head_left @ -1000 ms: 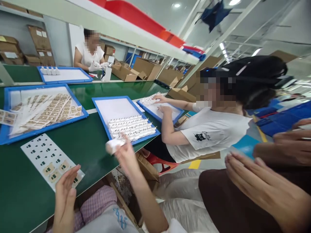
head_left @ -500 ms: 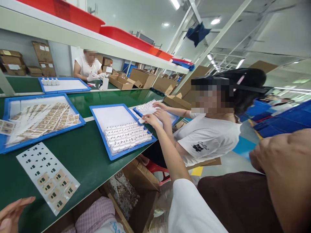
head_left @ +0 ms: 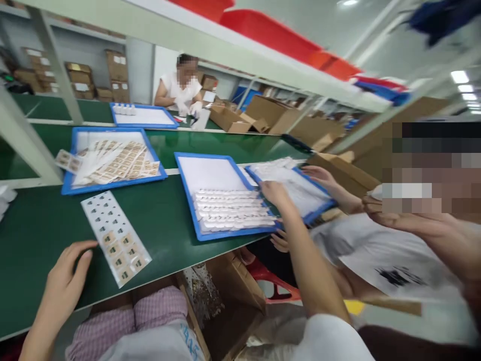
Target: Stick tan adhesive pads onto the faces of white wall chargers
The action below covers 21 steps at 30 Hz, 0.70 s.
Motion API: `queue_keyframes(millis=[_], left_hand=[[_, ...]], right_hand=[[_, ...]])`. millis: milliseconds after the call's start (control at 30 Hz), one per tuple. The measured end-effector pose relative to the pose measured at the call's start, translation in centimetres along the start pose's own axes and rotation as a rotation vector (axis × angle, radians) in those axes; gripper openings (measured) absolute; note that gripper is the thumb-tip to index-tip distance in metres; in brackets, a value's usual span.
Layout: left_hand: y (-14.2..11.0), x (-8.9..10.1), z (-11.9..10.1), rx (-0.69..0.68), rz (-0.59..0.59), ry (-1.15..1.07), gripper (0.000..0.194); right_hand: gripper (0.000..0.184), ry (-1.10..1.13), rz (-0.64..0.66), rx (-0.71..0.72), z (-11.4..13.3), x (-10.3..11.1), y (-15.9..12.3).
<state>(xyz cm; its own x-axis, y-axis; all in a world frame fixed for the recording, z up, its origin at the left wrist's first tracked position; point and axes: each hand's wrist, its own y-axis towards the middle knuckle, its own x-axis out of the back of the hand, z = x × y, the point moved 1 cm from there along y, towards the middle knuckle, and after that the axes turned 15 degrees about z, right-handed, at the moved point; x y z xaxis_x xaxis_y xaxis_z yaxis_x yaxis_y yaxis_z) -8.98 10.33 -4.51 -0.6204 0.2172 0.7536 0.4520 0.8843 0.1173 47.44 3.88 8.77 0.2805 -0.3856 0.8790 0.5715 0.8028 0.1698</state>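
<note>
My left hand (head_left: 67, 278) lies open on the green table (head_left: 45, 225), fingers flat, its tips just left of a white sheet (head_left: 114, 235) dotted with small tan and dark parts. My right arm reaches across to the blue tray (head_left: 188, 193) that holds rows of small white pieces (head_left: 231, 210). My right hand (head_left: 274, 193) sits at that tray's right edge, where a second blue tray (head_left: 315, 208) overlaps it. Its fingers point down behind the back of the hand and are blurred.
A co-worker in a white shirt sits at my right, one hand (head_left: 319, 175) on the second tray and one (head_left: 280, 240) below the table edge. Another arm (head_left: 413, 225) crosses at far right. A blue tray of tan sheets (head_left: 112, 160) lies further back. Cardboard boxes (head_left: 233, 118) stand behind; an open box (head_left: 233, 286) sits under the table.
My view swung left. My left hand rose from the bottom corner onto the table by the sheet. My right hand stayed at the trays' edge; the second tray now overlaps the first.
</note>
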Motion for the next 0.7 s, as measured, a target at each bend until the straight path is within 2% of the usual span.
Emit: queue_keyframes(millis=[100, 200, 267, 333, 433, 500, 600, 700], left_hand=[[3.2, 1.8, -1.5, -0.006, 0.212, 0.088, 0.054], [6.2, 3.0, -1.4, 0.019, 0.468, 0.219, 0.072], [7.5, 3.1, -1.1, 0.027, 0.616, 0.256, 0.082], [8.0, 2.8, -0.8, 0.009, 0.712, 0.250, 0.089], [7.9, 2.0, -0.4, -0.015, 0.758, 0.213, 0.094], [7.6, 1.6, -0.1, -0.016, 0.733, 0.196, 0.091], [7.5, 1.5, 0.2, -0.009, 0.690, 0.180, 0.081], [7.5, 1.4, 0.3, -0.005, 0.670, 0.171, 0.075]], right_hand=[[0.047, 0.032, 0.068, 0.157, 3.7, -1.0, -1.5], [0.036, 0.104, 0.172, 0.396, 9.2, -3.8, -5.0], [0.029, 0.153, 0.339, 0.623, 13.4, -6.7, -8.2], [0.027, 0.194, 0.527, 0.834, 17.3, -10.1, -11.1], [0.025, 0.205, 0.737, 0.955, 21.6, -15.6, -13.9], [0.024, 0.178, 0.791, 0.957, 23.3, -19.0, -14.8], [0.028, 0.136, 0.760, 0.921, 24.9, -22.6, -15.0], [0.032, 0.100, 0.697, 0.884, 25.8, -24.1, -14.7]])
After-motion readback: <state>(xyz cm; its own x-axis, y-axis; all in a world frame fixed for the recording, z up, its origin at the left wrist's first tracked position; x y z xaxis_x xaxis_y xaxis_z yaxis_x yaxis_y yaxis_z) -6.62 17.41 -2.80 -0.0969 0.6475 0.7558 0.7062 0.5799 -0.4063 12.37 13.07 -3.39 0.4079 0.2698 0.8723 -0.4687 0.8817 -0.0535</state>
